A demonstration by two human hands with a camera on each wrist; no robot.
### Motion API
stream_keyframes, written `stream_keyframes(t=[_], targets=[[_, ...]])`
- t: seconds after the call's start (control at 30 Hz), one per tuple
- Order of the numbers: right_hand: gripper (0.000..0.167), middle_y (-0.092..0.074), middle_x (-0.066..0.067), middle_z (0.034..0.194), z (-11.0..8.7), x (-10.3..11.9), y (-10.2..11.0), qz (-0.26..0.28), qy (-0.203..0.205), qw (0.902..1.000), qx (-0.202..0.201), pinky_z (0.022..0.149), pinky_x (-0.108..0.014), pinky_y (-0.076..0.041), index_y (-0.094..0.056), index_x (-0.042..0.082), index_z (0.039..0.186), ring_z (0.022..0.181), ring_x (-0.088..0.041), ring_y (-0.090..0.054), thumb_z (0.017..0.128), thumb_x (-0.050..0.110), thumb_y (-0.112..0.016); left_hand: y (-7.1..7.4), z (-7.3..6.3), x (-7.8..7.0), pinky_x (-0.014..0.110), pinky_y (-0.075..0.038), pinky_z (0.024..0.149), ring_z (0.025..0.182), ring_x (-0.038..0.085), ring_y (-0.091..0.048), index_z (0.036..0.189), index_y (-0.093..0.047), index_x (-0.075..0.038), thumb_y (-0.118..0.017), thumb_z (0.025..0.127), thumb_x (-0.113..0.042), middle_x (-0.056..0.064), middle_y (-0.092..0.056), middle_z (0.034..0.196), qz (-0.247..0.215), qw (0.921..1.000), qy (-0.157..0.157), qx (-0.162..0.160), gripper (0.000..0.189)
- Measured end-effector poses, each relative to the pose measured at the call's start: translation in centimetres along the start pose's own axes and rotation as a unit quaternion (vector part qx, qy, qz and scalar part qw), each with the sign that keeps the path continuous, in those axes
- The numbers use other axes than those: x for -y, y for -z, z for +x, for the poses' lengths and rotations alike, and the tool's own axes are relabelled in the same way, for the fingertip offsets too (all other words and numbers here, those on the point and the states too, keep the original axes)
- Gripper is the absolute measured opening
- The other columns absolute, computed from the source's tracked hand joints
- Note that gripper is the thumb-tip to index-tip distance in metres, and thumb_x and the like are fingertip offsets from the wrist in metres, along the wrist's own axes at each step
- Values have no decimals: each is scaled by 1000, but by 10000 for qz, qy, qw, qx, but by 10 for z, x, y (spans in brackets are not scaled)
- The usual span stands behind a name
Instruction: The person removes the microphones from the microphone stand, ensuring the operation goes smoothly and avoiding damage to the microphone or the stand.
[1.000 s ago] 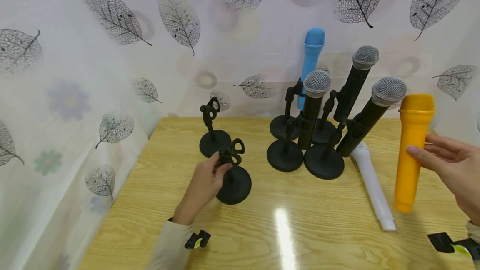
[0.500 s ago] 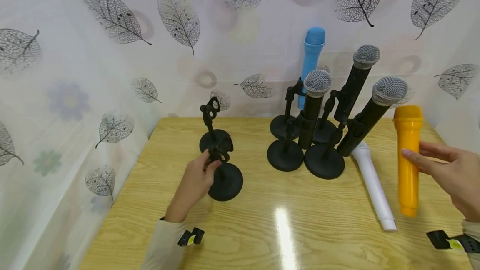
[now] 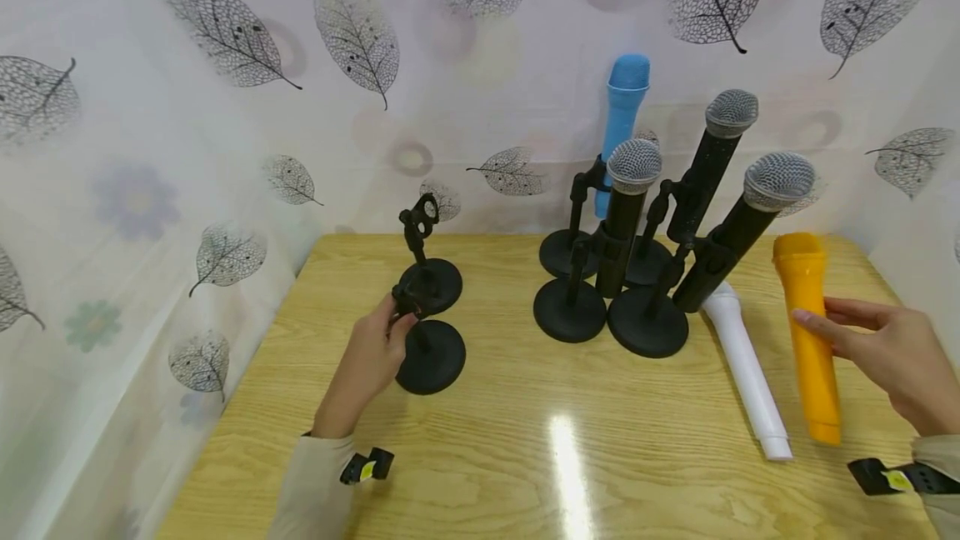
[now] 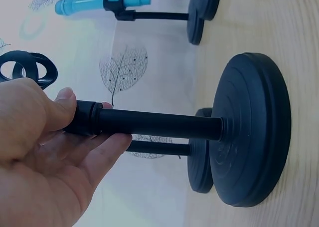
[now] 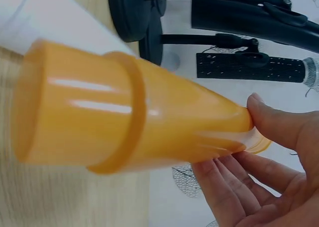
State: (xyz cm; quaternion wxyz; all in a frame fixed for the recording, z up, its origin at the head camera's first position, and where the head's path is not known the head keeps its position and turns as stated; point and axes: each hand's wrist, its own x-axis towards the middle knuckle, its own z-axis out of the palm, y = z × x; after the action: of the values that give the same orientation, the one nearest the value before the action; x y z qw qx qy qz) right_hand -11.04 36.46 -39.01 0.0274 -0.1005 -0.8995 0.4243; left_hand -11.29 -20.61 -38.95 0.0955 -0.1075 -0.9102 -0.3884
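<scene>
Two beige sleeves [image 3: 311, 486] reach in from the near edge, each with a black wrist device [image 3: 367, 467] at the cuff. On the right, the right hand [image 3: 892, 344] grips an orange microphone [image 3: 808, 340] around its body, thumb on the near side and fingers behind; the microphone tilts slightly, wider grille end up, over the wooden table [image 3: 637, 473]. Just left of it a white microphone [image 3: 750, 382] lies on the table, its far end near a stand's round base. On the left, the left hand [image 3: 372, 357] pinches a black stand [image 3: 431, 357] below its ringed clip, thumb on one side of the collar and fingers on the other; whether its base touches the table is hard to tell. Just beyond it stands a second clip stand [image 3: 439, 283], upright, with nothing in its clip. Farther right, well apart from these, a front-left black microphone [image 3: 624, 211] with a silver grille leans in its stand [image 3: 570, 312], and beside it a right-hand black microphone [image 3: 738, 236] slants more steeply in another [image 3: 648, 327]. Behind them, a rear black microphone [image 3: 711, 169] and a blue microphone [image 3: 622, 119] also sit in stands, grilles upward. Past the table's back edge hangs a pale cloth [image 3: 525, 65] printed with dark skeleton leaves.
</scene>
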Motion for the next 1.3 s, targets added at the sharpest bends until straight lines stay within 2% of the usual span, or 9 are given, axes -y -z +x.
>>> stream_keyframes(t=[0.07,0.13,0.33,0.6,0.7,0.8,0.9,1.1,1.3], targets=[[78,-45,-45,131,2,-2,-2,-105,-90,9999,93,55,-15,-51,-39,-25,138,67,10,-55,99,36,-67,1,1,2,33,-44,59,63,18,-51,109,-59,1,-54,104,-3,16,-66,85,37,10000,29,-19,8],[77,-41,-49,135,4,-6,-3,-151,-114,9996,192,55,-16,-51,-39,-27,137,67,10,-55,100,36,-66,2,1,4,34,-45,60,63,19,-52,111,-59,1,-54,105,-3,17,-66,87,54,10000,57,-28,9],[81,-45,-49,131,8,-17,-8,-330,-187,9978,545,59,-24,-57,-38,-28,137,67,2,-62,100,40,-64,7,2,10,34,-44,61,66,20,-52,113,-58,2,-52,106,-4,19,-67,93,106,9999,131,-35,11],[89,-50,-46,128,14,-27,-12,-630,-496,9914,1031,66,-36,-60,-35,-29,137,79,-26,-70,100,49,-61,11,5,16,36,-46,63,71,24,-56,112,-58,3,-52,106,-3,21,-68,99,67,9999,92,-83,11],[89,-47,-47,130,15,-28,-12,-764,-590,9883,1184,67,-37,-59,-34,-29,137,81,-27,-69,101,49,-59,12,5,18,39,-48,65,77,29,-61,114,-58,3,-52,106,-3,24,-69,106,36,9999,98,-109,12],[89,-44,-48,132,16,-29,-11,-825,-638,9857,1327,68,-37,-59,-33,-29,137,82,-27,-68,102,48,-57,13,6,19,44,-52,71,90,33,-68,117,-57,4,-51,106,-3,26,-68,115,3,9999,113,-107,14],[89,-44,-48,133,16,-30,-12,-861,-691,9838,1413,69,-37,-59,-33,-29,137,83,-25,-67,102,49,-57,14,7,20,49,-55,78,105,36,-68,120,-57,4,-50,106,-4,26,-67,120,-30,9999,105,-85,17],[92,-40,-48,136,20,-35,-14,-881,-788,9790,1664,75,-41,-59,-32,-29,137,88,-26,-66,101,52,-57,14,7,21,55,-55,85,112,39,-66,121,-57,4,-50,106,-4,26,-66,122,-68,9999,83,-75,18],[94,-36,-49,138,22,-38,-16,-970,-808,9768,1728,77,-43,-59,-31,-29,138,91,-29,-66,101,54,-56,14,7,21,57,-54,89,115,40,-64,122,-57,4,-51,106,-4,26,-65,124,-110,9998,119,-73,18]])
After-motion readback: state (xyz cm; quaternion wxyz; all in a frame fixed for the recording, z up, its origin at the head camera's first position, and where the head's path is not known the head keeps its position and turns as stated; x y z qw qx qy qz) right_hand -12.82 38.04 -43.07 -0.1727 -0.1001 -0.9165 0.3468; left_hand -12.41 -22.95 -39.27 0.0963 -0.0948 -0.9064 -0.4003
